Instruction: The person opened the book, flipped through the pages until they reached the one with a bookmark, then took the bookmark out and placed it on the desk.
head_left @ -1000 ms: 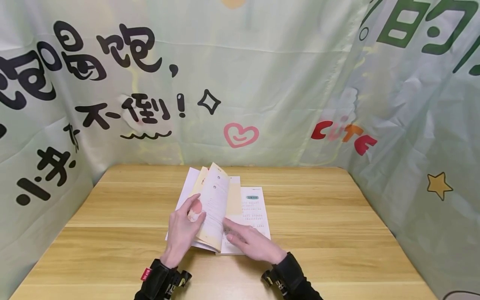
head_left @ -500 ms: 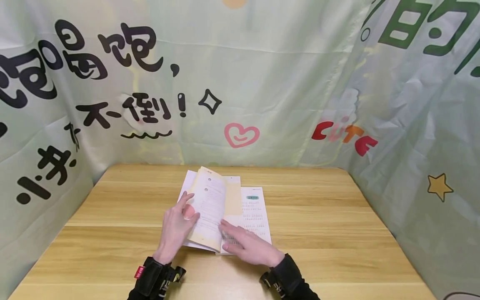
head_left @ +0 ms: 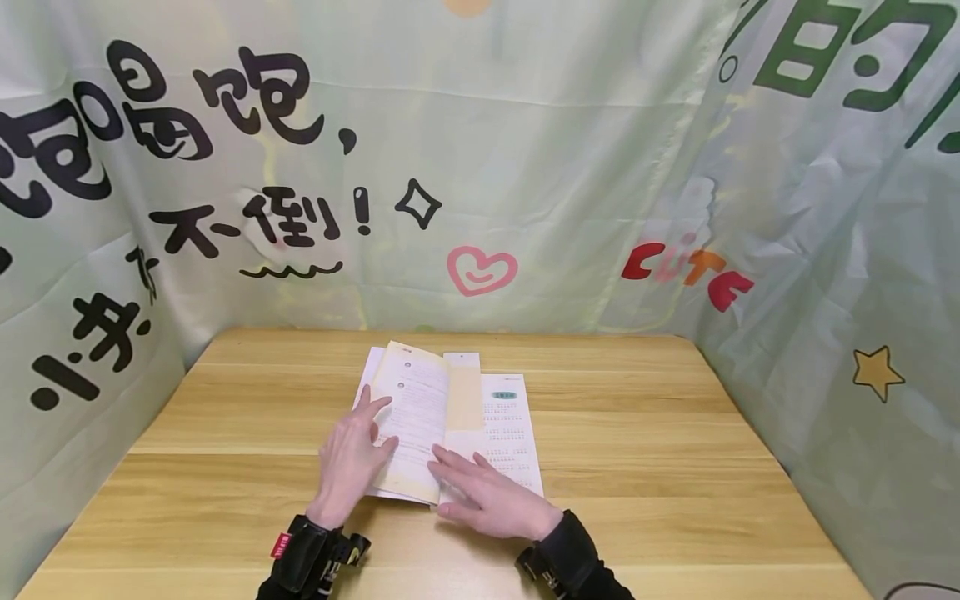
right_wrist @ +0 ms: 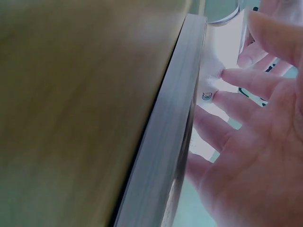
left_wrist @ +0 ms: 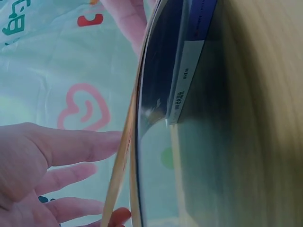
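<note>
An open book [head_left: 418, 408] with beige-edged, printed pages lies on the wooden table. My left hand [head_left: 348, 458] is at its left half, the thumb against the face of a leaf [left_wrist: 124, 156]; in the left wrist view a fingertip shows on that leaf's other side. The right hand [head_left: 498, 500] lies with fingers extended over the lower right page [head_left: 513, 433], its fingertips near the gutter. From the right wrist view, the thick page block [right_wrist: 165, 127] stands beside the spread fingers. The left wrist view shows a dark blue cover [left_wrist: 163, 61] underneath.
Around the book is the wooden table [head_left: 637, 450]. A pale green cloth [head_left: 570, 167] with black lettering and a pink heart hangs behind the table and along both sides. Black wrist camera mounts [head_left: 318, 546] sit on both forearms.
The raised leaf has come down to the left and lies flatter. My left hand moved slightly left with it, while the right hand slid a little left towards the gutter.
</note>
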`<control>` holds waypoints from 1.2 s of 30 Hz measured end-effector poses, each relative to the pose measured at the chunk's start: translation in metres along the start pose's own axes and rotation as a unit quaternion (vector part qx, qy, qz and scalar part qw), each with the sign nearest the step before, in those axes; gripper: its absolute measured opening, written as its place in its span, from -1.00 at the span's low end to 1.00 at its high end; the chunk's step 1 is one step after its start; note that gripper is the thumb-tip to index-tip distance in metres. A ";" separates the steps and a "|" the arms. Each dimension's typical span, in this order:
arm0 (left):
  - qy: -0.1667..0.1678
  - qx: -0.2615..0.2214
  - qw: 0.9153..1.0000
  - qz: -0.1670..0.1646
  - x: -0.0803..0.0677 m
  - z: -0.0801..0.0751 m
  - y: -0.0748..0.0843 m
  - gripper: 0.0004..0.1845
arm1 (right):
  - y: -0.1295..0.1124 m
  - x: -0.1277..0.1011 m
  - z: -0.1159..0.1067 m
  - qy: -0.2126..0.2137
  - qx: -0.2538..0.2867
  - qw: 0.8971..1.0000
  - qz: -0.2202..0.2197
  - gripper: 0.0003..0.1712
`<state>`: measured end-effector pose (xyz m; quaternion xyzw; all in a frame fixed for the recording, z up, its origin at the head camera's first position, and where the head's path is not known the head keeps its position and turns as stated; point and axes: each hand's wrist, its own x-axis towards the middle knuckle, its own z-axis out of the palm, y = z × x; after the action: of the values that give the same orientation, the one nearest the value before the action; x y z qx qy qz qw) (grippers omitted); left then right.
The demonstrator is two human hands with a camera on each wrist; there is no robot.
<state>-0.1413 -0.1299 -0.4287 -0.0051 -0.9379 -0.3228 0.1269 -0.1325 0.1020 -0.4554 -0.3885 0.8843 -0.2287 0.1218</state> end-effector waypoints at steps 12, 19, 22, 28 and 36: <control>-0.051 0.057 0.997 0.034 -0.004 0.011 -0.003 -0.33 | -0.002 0.000 0.002 -0.001 -0.017 1.000 -0.008 -0.29; -0.107 0.054 0.992 0.039 -0.008 0.019 -0.003 -0.33 | -0.004 0.001 0.003 -0.006 -0.019 1.000 -0.010 -0.30; -0.115 0.048 0.991 0.048 -0.009 0.023 -0.003 -0.35 | -0.003 0.002 0.004 -0.007 -0.022 1.000 -0.010 -0.30; -0.118 0.033 0.990 0.070 -0.011 0.028 -0.004 -0.36 | -0.002 0.002 0.004 -0.009 -0.027 1.000 -0.013 -0.30; -0.116 0.023 0.989 0.088 -0.012 0.031 -0.004 -0.36 | 0.001 0.002 -0.003 0.044 0.036 0.998 -0.019 -0.40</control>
<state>-0.1377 -0.1133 -0.4575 -0.1223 -0.9492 -0.2863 0.0454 -0.1360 0.1017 -0.4538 -0.3904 0.8722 -0.2798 0.0924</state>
